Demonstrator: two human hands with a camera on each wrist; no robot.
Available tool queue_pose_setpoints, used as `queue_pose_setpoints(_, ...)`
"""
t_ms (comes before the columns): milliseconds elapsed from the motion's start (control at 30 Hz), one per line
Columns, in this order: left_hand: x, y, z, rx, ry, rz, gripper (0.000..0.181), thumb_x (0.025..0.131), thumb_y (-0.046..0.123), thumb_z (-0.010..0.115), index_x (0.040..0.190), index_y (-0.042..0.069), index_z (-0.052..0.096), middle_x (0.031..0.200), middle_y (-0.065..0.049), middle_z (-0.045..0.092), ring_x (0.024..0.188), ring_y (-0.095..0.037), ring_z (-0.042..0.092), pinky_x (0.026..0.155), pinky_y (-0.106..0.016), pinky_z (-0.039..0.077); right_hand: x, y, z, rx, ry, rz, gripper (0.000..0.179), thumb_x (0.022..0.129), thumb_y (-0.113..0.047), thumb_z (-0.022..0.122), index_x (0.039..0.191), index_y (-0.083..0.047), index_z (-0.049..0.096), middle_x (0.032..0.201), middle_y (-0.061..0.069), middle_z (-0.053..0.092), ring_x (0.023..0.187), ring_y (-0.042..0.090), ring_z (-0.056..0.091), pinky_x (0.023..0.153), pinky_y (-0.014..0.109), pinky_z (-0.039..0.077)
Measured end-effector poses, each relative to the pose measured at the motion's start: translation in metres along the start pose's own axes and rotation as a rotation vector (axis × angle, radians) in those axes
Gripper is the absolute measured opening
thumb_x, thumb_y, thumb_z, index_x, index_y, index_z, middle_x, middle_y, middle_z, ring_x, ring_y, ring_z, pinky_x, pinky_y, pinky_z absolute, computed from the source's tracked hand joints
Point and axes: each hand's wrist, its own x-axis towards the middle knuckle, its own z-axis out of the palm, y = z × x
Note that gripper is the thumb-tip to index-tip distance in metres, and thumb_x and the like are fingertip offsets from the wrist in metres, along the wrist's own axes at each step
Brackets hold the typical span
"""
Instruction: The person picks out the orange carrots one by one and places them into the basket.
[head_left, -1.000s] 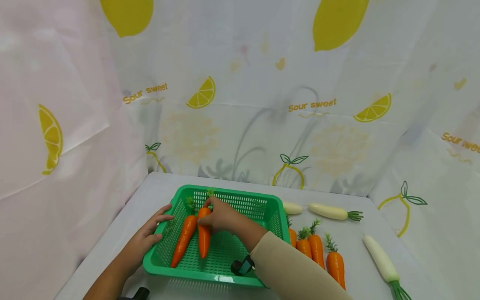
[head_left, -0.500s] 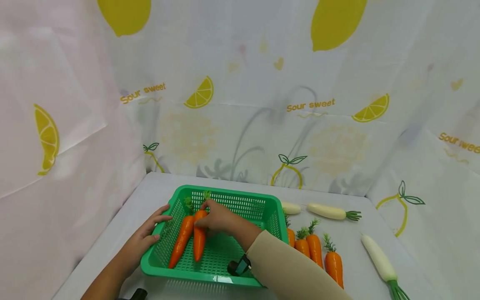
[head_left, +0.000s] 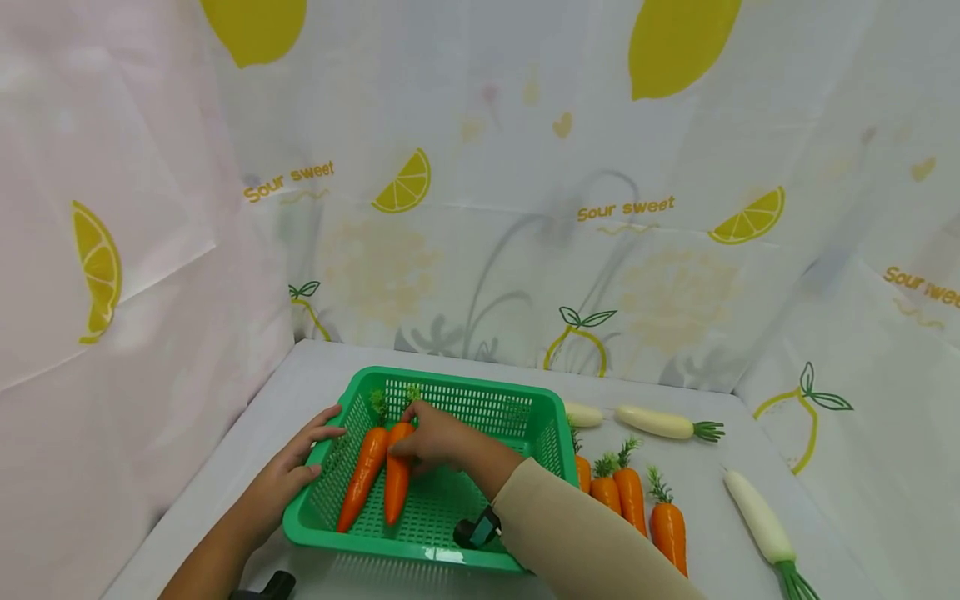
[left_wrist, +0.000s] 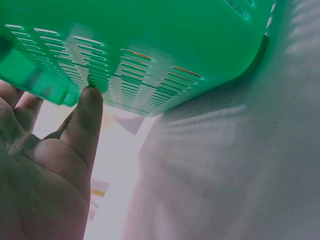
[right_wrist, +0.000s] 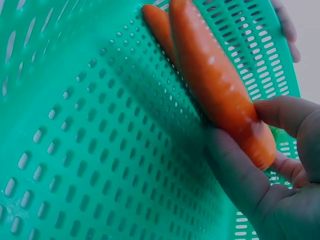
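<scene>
A green plastic basket (head_left: 420, 550) with slotted walls stands on the table. My left hand (head_left: 281, 475) holds its left rim, fingers over the edge; the left wrist view shows the thumb (left_wrist: 90, 107) against the outer wall. Inside, my right hand (head_left: 435, 437) grips the upper end of an orange carrot (head_left: 397, 487) by its leafy top. The right wrist view shows thumb and fingers on both sides of this carrot (right_wrist: 215, 75). Another carrot (head_left: 363, 479) lies just left of it, along the basket's left side, partly hidden behind it in the right wrist view (right_wrist: 159, 27).
Right of the basket lie several carrots (head_left: 668, 533), some partly hidden by the basket and sleeve. White radishes with green stems (head_left: 656, 422) lie behind them, and another white radish (head_left: 757, 517) lies far right. Lemon-printed cloth walls (head_left: 487, 250) enclose the table.
My right hand has shifted the carrot slightly left and toward me, closer to the other carrot, and its tip has swung left. My left hand stays on the rim.
</scene>
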Motion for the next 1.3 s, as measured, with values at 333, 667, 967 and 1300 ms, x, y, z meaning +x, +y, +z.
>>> queue_pose_setpoints(333, 0.0013, 0.002, -0.0001, 0.01, -0.001, 0.0, 0.043, 0.103, 0.001, 0.044, 0.145, 0.008, 0.052, 0.175, -0.005, 0.018, 0.145, 0.018, 0.015, 0.101, -0.003, 0.025, 0.0031, 0.0041, -0.0017, 0.024, -0.012, 0.013, 0.045, 0.092, -0.006, 0.078, 0.128, -0.011, 0.051, 0.113, 0.018, 0.06, 0.09, 0.032, 0.07, 0.07, 0.044, 0.063)
queue_pose_setpoints(667, 0.0042, -0.0008, -0.0008, 0.002, -0.009, 0.007, 0.043, 0.102, 0.0, 0.043, 0.145, 0.005, 0.051, 0.175, -0.006, 0.017, 0.145, 0.018, 0.015, 0.101, -0.003, 0.023, 0.0045, 0.0072, -0.0026, 0.055, -0.033, 0.025, 0.046, 0.092, -0.002, 0.076, 0.129, -0.011, 0.05, 0.112, 0.019, 0.06, 0.09, 0.033, 0.07, 0.07, 0.044, 0.063)
queue_pose_setpoints(967, 0.0027, -0.0012, -0.0013, -0.004, -0.006, 0.003, 0.043, 0.103, 0.001, 0.044, 0.146, 0.005, 0.05, 0.176, -0.006, 0.016, 0.144, 0.018, 0.015, 0.102, -0.004, 0.025, 0.0016, 0.0056, -0.0014, 0.064, -0.034, 0.029, 0.043, 0.094, 0.0, 0.072, 0.13, -0.009, 0.05, 0.11, 0.018, 0.061, 0.088, 0.031, 0.071, 0.073, 0.043, 0.063)
queue_pose_setpoints(1300, -0.0003, 0.0, -0.0005, 0.011, 0.002, -0.009, 0.043, 0.104, 0.002, 0.045, 0.146, 0.007, 0.051, 0.175, -0.005, 0.018, 0.145, 0.016, 0.015, 0.102, -0.005, 0.026, 0.0004, 0.0047, -0.0001, 0.035, -0.03, 0.026, 0.042, 0.093, 0.003, 0.071, 0.129, -0.008, 0.052, 0.11, 0.017, 0.062, 0.087, 0.03, 0.071, 0.075, 0.043, 0.063)
